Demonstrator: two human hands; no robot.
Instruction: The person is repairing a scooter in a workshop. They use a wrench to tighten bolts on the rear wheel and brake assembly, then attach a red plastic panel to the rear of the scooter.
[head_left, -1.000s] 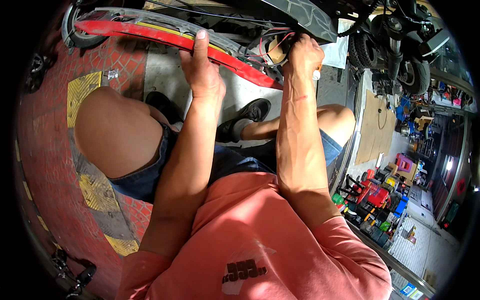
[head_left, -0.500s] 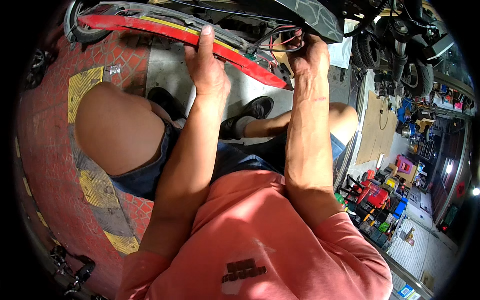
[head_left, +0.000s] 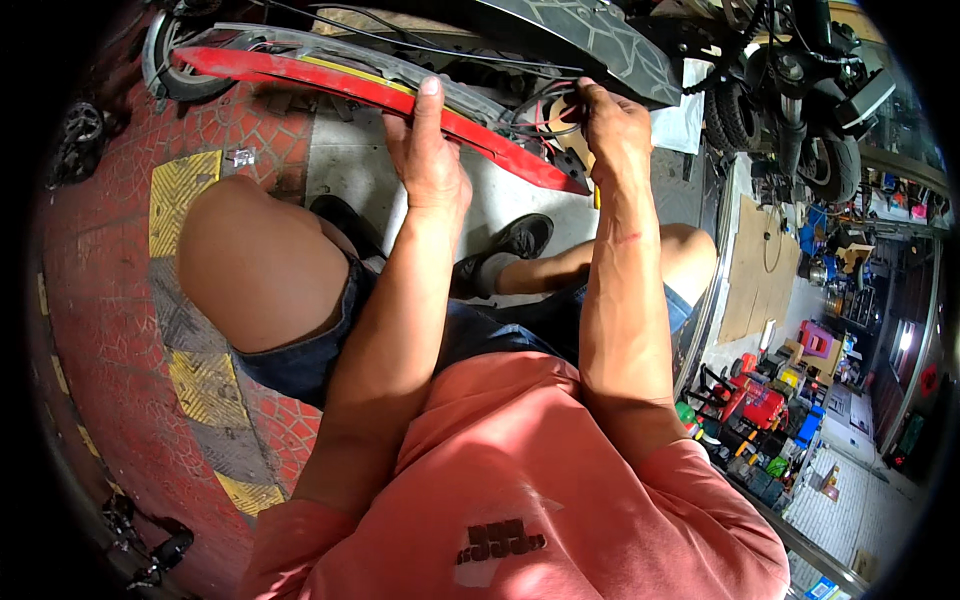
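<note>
A long red side panel (head_left: 300, 76) with a yellow stripe along its upper edge lies along what looks like an electric scooter's body. My left hand (head_left: 432, 160) is closed around the panel near its middle, thumb on top and fingers hidden beneath. To the right, my right hand (head_left: 618, 132) pinches black cables (head_left: 548, 100), its fingertips close to the scooter's dark, patterned deck (head_left: 600, 45). Thin red wires run among the cables at the panel's right end. A small yellow piece (head_left: 597, 197) shows beside my right wrist; its kind is unclear.
A scooter wheel (head_left: 190, 80) stands at the far left over red patterned paving. Tyres (head_left: 730, 118) and another scooter's front end (head_left: 795, 90) are at the upper right. Tools and parts (head_left: 760, 405) crowd the right side. My shoe (head_left: 525, 237) rests on the grey floor.
The fingers of my right hand have come out from beside the deck's edge and now pinch the cables. The yellow piece by the wrist has come into sight. My left hand keeps its hold.
</note>
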